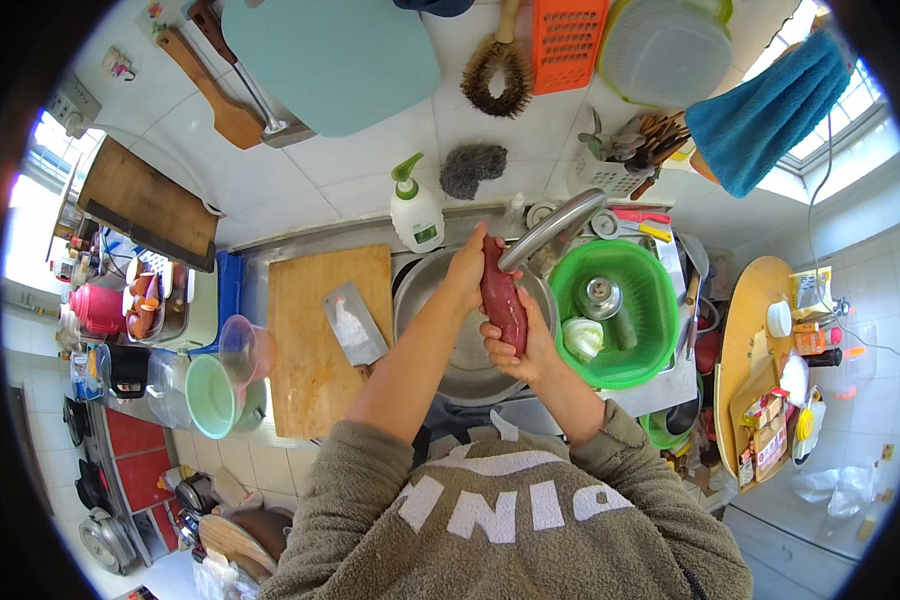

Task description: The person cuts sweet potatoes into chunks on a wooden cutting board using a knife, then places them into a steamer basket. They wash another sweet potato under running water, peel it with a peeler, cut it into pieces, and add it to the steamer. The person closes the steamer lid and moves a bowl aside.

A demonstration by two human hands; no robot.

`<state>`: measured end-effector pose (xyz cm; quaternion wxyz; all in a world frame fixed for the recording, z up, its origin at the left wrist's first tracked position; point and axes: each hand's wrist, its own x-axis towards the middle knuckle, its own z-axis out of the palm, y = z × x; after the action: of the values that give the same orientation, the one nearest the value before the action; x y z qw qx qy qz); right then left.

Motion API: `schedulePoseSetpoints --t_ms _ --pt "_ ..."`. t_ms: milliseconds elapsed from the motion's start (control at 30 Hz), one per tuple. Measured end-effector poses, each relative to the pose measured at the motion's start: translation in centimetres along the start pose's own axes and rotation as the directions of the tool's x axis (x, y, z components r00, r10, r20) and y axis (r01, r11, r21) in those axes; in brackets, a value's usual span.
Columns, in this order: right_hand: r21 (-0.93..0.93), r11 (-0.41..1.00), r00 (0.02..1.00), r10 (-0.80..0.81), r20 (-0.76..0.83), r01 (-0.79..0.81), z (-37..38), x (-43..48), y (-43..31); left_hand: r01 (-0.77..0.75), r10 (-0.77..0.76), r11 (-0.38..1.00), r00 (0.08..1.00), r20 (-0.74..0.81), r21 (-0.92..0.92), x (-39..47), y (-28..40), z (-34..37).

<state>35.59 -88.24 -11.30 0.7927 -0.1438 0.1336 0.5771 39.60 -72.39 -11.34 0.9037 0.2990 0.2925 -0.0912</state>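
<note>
Both my hands hold a long, wet, red-skinned sweet potato (504, 304) beneath the curved metal faucet (551, 225). My left hand (466, 266) grips its upper end, and the fingers of my right hand (521, 349) wrap around the lower end. Under them sits a round stainless steel basin (420, 300). To the right, a green plastic basket (664, 315) contains a pale peeled vegetable (583, 339), a green cylindrical vegetable (625, 322) and the sink strainer (599, 298). A cleaver (355, 322) lies on a wooden cutting board (307, 360) at the left.
A pump bottle (416, 217) stands behind the basin. Red- and yellow-handled tools (645, 221) lie by the basket's back edge. Two plastic tubs, one green (211, 394) and one pinkish (246, 349), are left of the board. A blue towel (772, 112) hangs at upper right.
</note>
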Motion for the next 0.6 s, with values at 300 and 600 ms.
schedulePoseSetpoints --t_ms 300,600 --pt "-0.671 0.728 0.878 -0.403 -0.258 0.137 -2.5 -1.1 0.6 -0.060 0.063 0.991 0.998 0.028 -0.118 1.0 -1.6 -2.9" --pt "-0.962 0.178 0.686 -0.727 0.014 0.208 -3.6 1.0 1.8 -0.350 0.493 0.762 0.859 -0.138 0.545 0.6 -2.7 -2.6"
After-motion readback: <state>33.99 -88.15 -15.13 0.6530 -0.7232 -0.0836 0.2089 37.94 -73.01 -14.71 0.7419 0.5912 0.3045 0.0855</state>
